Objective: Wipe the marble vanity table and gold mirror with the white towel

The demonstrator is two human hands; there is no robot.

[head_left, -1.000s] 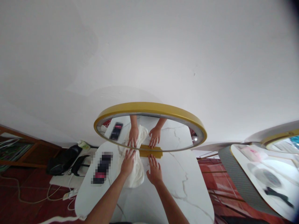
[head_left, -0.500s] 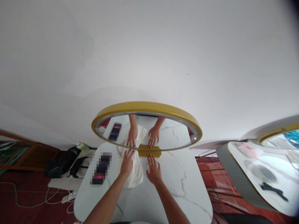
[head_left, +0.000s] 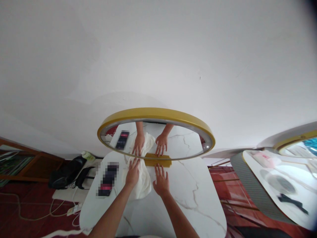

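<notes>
A white cloth (head_left: 143, 180) lies bunched on a white marble table (head_left: 193, 198), right in front of a round gold-framed mirror (head_left: 156, 114). My left hand (head_left: 132, 173) rests flat on the cloth with fingers stretched out. Beside the cloth, my right hand (head_left: 160, 181) lies flat on the bare tabletop, fingers spread, just short of the mirror's gold base (head_left: 158, 162). Both hands and the cloth show again as reflections in the mirror.
A blurred dark object (head_left: 107, 178) lies on the table left of the cloth. On the floor at left sit a black bag (head_left: 66, 172), a white power strip (head_left: 71, 207) and cables. A second table with a mirror (head_left: 279, 185) stands at right.
Both hands have slid slightly to the left and a little toward me; the left hand stays on the cloth. The view has shifted a bit.
</notes>
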